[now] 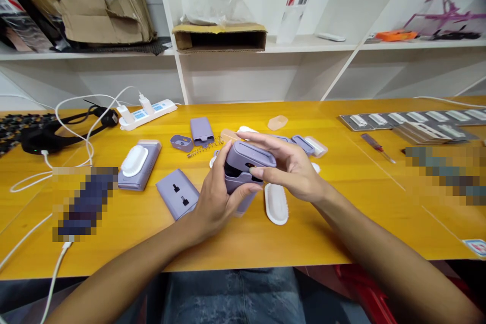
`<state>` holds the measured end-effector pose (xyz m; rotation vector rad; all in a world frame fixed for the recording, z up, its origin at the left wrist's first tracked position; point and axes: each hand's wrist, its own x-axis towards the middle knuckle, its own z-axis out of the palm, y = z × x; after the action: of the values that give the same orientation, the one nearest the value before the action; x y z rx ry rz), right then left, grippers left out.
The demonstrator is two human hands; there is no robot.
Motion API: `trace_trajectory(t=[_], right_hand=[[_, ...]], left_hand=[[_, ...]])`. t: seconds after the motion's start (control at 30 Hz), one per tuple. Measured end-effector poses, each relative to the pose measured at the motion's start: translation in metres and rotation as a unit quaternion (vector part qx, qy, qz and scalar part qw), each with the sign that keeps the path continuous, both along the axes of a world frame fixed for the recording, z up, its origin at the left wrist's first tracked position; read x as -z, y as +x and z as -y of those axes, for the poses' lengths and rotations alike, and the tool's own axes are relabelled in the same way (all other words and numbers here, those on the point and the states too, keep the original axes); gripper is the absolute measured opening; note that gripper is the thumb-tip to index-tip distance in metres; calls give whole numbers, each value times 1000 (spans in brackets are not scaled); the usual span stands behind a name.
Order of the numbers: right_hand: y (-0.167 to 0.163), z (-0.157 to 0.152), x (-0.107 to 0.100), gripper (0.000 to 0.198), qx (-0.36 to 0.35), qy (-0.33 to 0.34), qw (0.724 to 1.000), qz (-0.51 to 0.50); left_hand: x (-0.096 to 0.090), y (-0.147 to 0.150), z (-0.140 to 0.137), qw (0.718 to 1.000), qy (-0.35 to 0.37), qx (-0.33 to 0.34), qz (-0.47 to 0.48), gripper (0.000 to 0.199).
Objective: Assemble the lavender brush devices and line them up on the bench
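Note:
Both my hands are closed round a purple plastic case (252,154) above the middle of the table. A dark gap shows between its rounded end cap and its body. My left hand (218,195) grips the body from the left, thumb along the near side. My right hand (298,167) has its thumb at the gap and its fingers over the cap. Close by lie a purple panel with two black slots (177,193), a white oval tray (277,204), a purple shell (202,131), a purple ring-shaped piece (181,143) and springs (203,148).
To the left are another purple case with a white oval cap (139,164), a pixelated phone-shaped thing (89,202), cables and a power strip (148,114). A screwdriver (377,148) and a long strip of white parts (406,119) lie right. Shelves with boxes (106,15) stand behind.

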<state>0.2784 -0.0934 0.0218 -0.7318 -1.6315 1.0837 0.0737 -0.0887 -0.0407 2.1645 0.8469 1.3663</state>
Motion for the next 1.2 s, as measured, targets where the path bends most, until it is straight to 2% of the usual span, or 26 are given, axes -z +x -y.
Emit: trace_trajectory(t=[0.13,0.23,0.3,0.47,0.63,0.77,1.0,1.2], right_hand=[[0,3,6,44,43,-12,999,-18],[0,6,11,38,85,7,996,-25],[-2,7,14,38,106,11,993,-39],[-13,11,11,40,146,15,985,-87],[-19,19,3,46,158,11,984,-75],[-18,23,4,42,173,39,983,-46],[-12,28,7,33,164,90,982,-14],[-8,25,11,31,141,102,985,4]], left_hand=[[-3,3,1,991,-86,48,95,70],[-14,3,2,963,-198,83,161,65],[-21,2,2,945,-267,95,161,51],[-33,-1,-2,911,-331,150,194,43],[-32,-4,-4,874,-399,183,207,46],[-31,-6,-7,861,-414,203,213,44],[-30,-4,-10,873,-379,200,231,44],[-26,-5,-9,881,-366,199,226,42]])
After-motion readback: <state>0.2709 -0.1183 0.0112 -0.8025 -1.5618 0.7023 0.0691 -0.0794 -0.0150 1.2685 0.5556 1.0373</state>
